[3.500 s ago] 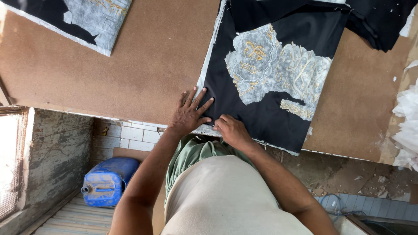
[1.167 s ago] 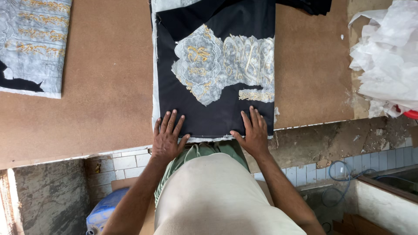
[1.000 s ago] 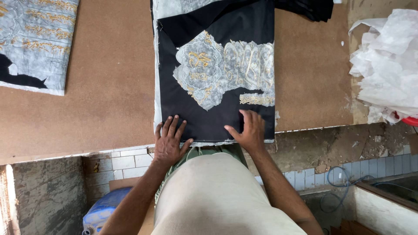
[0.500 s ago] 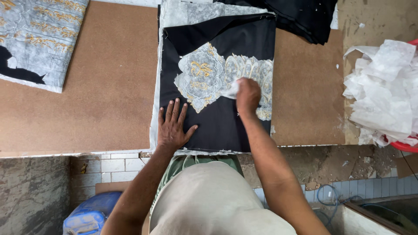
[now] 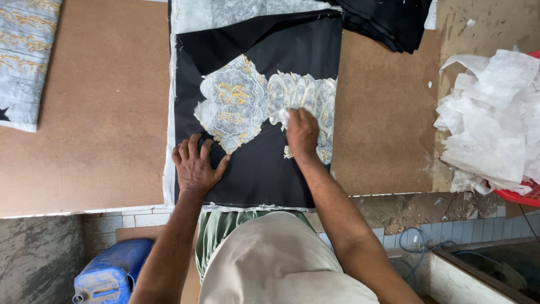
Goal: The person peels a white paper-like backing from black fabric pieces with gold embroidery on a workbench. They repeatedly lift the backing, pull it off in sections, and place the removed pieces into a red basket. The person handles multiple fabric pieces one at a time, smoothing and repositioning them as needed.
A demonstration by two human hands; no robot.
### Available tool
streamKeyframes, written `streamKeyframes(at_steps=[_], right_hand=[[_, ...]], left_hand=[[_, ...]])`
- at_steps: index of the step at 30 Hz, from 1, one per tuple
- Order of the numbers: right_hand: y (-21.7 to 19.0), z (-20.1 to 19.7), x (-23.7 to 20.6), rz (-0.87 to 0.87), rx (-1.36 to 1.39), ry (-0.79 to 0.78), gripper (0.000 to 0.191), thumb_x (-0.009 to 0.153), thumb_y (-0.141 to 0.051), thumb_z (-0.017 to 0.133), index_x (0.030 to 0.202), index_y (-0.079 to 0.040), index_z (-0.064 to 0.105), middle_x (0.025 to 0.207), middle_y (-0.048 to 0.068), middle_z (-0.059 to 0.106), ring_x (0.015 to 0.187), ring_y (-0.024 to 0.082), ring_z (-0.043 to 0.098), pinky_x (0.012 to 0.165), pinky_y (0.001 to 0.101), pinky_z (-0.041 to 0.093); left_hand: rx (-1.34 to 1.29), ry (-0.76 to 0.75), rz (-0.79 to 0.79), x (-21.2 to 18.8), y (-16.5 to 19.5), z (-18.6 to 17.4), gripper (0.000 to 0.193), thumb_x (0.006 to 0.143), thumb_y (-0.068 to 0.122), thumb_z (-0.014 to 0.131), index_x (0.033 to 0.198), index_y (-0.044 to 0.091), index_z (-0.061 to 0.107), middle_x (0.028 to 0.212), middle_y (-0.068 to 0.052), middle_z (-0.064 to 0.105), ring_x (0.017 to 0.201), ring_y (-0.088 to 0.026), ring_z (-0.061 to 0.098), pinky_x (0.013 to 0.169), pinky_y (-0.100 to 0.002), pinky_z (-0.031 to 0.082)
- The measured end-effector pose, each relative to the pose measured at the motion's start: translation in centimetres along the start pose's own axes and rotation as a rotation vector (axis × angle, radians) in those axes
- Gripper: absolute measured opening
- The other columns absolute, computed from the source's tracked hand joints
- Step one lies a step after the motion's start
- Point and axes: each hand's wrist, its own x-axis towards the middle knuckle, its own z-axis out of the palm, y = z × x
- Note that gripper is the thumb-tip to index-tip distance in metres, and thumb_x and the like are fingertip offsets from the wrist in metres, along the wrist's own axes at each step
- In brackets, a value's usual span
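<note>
Covering middle of brown board, black cloth with silver-gold embroidery, bare board both sides. Red basket right edge, stuffed with white paper scraps. Left hand flat, fingers spread on cloth. Right hand pinching white backing scrap at embroidery.

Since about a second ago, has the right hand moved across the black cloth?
Yes. The right hand has left the near edge of the black cloth and gone up onto the embroidered patch, pinching a scrap of white backing. The left hand stays flat.
</note>
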Motion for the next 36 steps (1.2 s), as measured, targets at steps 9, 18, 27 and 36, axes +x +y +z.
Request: streamKeyframes(at_steps=[9,18,27,36], right_hand=[[9.6,-6.6,-1.4,0.214,0.089,0.230,0.009,0.108,-0.013,0.065,0.111,-0.005,0.064,0.108,0.011,0.066,0.091,0.021,0.070,0.070,0.0292,0.060],[9.0,-1.7,-2.3,-0.045,-0.051,0.212,0.007,0.106,-0.016,0.062,0.102,-0.011,0.066,0.096,0.004,0.070,0.081,0.017,0.070,0.065,0.0291,0.057],[9.2,-7.1,4.6,0.009,0.245,0.158,0.019,0.109,-0.013,0.069,0.098,-0.001,0.059,0.101,0.013,0.062,0.092,0.029,0.063,0.078,0.0397,0.053],[-13.6,0.8,10.4,-0.440,0.607,-0.378,0.011,0.101,-0.009,0.069,0.110,-0.007,0.062,0.104,0.007,0.075,0.093,0.024,0.076,0.076,0.0343,0.062]], left_hand=[[-0.045,-0.070,-0.125,0.6,0.2,1.9,0.078,0.092,0.066,0.064,0.142,0.008,0.053,0.160,-0.024,0.038,0.149,-0.039,0.035,0.119,-0.058,0.023],[-0.066,-0.124,-0.143,1.6,0.7,1.7,0.080,0.094,0.065,0.062,0.148,0.006,0.051,0.165,-0.024,0.035,0.156,-0.037,0.030,0.122,-0.057,0.020],[-0.053,-0.185,-0.189,2.0,-1.0,1.4,0.085,0.088,0.066,0.063,0.146,0.005,0.050,0.165,-0.022,0.032,0.155,-0.035,0.026,0.121,-0.058,0.019],[-0.045,-0.213,-0.256,2.4,-2.9,-0.2,0.104,0.084,0.072,0.059,0.156,-0.001,0.037,0.167,-0.019,0.028,0.156,-0.029,0.023,0.125,-0.051,0.016]])
